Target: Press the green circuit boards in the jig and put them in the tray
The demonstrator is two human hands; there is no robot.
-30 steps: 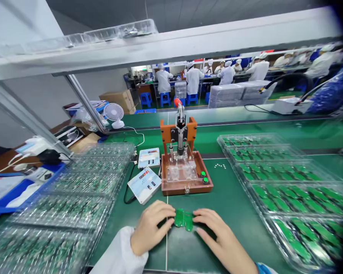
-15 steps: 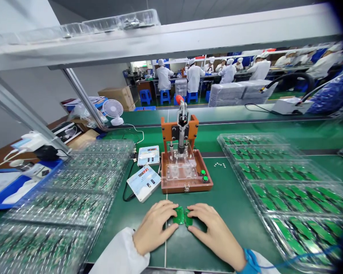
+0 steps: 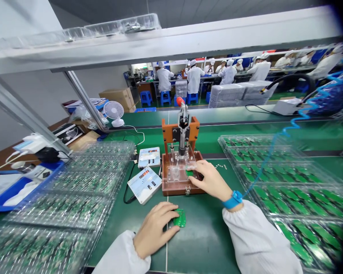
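My left hand (image 3: 159,225) rests on the green table, thumb and fingers closed on the edge of a green circuit board (image 3: 180,218). My right hand (image 3: 210,178) reaches over the test fixture (image 3: 175,189), a brown box with an orange frame and a red-tipped toggle clamp (image 3: 183,114). Its fingers grip a second small green circuit board (image 3: 189,172) at the right side of the clear plate (image 3: 174,174). The fingers partly cover this board, and the hand hides the fixture's buttons. A blue wrist strap (image 3: 233,200) with a coiled cord is on my right wrist.
Clear trays (image 3: 82,201) of boards stand at left, and more trays (image 3: 295,194) of green boards at right. Two white meter boxes (image 3: 145,184) with red digits sit left of the fixture. Small white bits (image 3: 221,166) lie to its right. A shelf (image 3: 188,42) crosses above.
My right hand has carried one board from beside the other up to the fixture's clear plate. My left hand has stayed with its board. The blue coiled cord has swung up.
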